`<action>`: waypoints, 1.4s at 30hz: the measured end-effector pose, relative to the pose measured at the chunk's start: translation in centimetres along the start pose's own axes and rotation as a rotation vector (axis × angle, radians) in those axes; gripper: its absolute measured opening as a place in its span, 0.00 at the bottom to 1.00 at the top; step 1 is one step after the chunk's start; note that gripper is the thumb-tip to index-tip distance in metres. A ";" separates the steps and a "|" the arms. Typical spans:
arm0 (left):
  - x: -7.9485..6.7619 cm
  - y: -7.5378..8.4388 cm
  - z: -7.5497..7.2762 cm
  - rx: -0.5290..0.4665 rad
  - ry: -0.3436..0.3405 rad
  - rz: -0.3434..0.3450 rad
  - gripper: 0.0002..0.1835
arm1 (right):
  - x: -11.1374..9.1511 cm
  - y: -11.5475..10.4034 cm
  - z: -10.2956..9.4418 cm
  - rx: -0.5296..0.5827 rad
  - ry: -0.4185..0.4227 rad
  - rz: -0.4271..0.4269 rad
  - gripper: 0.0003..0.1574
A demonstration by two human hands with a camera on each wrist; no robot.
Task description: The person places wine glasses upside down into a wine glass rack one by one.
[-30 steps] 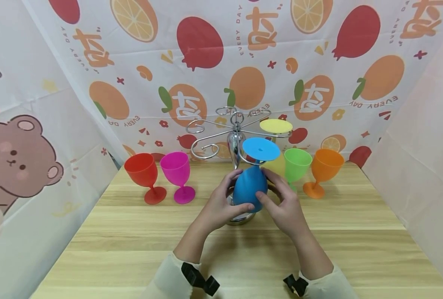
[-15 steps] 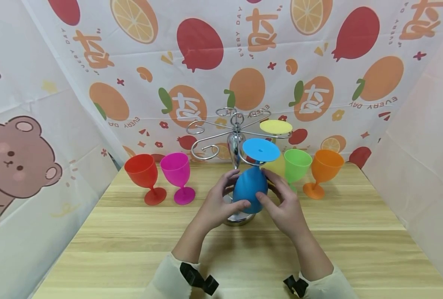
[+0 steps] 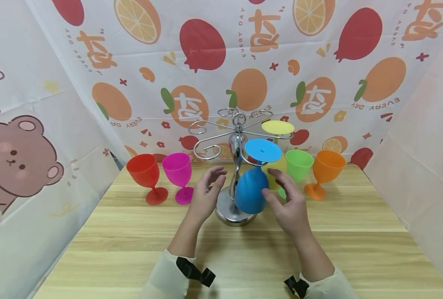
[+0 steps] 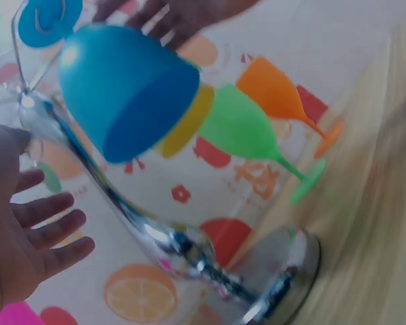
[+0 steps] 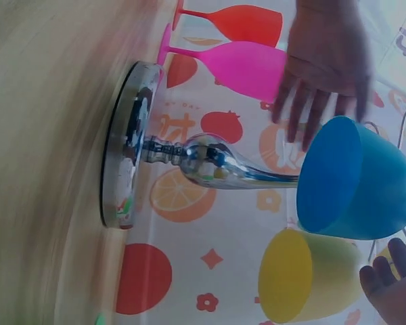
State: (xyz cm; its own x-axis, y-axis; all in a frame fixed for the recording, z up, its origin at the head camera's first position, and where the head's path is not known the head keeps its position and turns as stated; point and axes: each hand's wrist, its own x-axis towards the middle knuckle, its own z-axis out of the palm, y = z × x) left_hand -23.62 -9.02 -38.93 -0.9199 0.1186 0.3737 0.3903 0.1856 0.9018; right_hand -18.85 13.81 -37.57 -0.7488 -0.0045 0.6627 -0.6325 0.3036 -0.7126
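A blue plastic goblet [image 3: 251,191] hangs upside down by its foot from a curled wire arm of the chrome stemware rack [image 3: 238,143]. My left hand [image 3: 205,195] is left of the rack post, apart from the goblet, its fingers loosely extended and holding nothing. Close on the goblet's right side is my right hand [image 3: 290,203], thumb and fingers spread and relaxed. In the right wrist view a gap shows between the right fingertips [image 5: 386,271] and the blue bowl. Behind, a yellow goblet [image 3: 277,127] hangs inverted on another arm, its bowl partly hidden.
Red [image 3: 143,171] and magenta [image 3: 178,170] goblets stand upright on the wooden table [image 3: 131,249] at left. Green [image 3: 299,164] and orange [image 3: 328,166] ones stand at right. The rack's round base [image 3: 233,214] rests mid-table. A fruit-print cloth [image 3: 214,87] hangs behind.
Both hands held the blue goblet before. My left hand has let go and moved left; my right fingers have loosened and drawn slightly right. The goblet stays hanging on the rack.
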 end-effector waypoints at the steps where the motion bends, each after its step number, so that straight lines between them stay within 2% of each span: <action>1: 0.2 -0.4 0.0 0.003 0.003 -0.017 0.21 | 0.1 -0.1 0.0 0.001 0.017 -0.008 0.31; 6: 0.8 -2.2 0.4 0.045 -0.026 -0.119 0.23 | 1.0 -0.7 0.1 -0.016 0.078 -0.019 0.30; 10: 1.1 -3.2 1.0 0.084 -0.064 -0.164 0.25 | 2.0 -1.4 0.4 -0.037 0.105 0.026 0.30; 14: 1.1 -3.7 1.4 0.096 -0.090 -0.163 0.26 | 2.7 -1.9 0.6 -0.032 0.116 0.078 0.32; 19: 1.1 -4.2 2.0 0.104 -0.100 -0.132 0.27 | 3.3 -2.3 0.9 -0.023 0.122 0.101 0.33; 33: 1.5 -5.2 3.4 0.038 -0.088 -0.080 0.28 | 3.7 -3.0 1.4 0.006 0.127 0.095 0.30; 42: 1.5 -5.7 3.9 0.083 -0.053 -0.113 0.29 | 3.9 -3.1 1.7 -0.012 0.123 0.080 0.28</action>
State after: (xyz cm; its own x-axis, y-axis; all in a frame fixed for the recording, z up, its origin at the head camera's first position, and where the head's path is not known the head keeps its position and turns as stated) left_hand -27.06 -6.12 -44.31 -0.9557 0.1437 0.2569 0.2883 0.2805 0.9155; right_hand -20.10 11.27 -33.17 -0.7666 0.1367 0.6275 -0.5685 0.3099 -0.7621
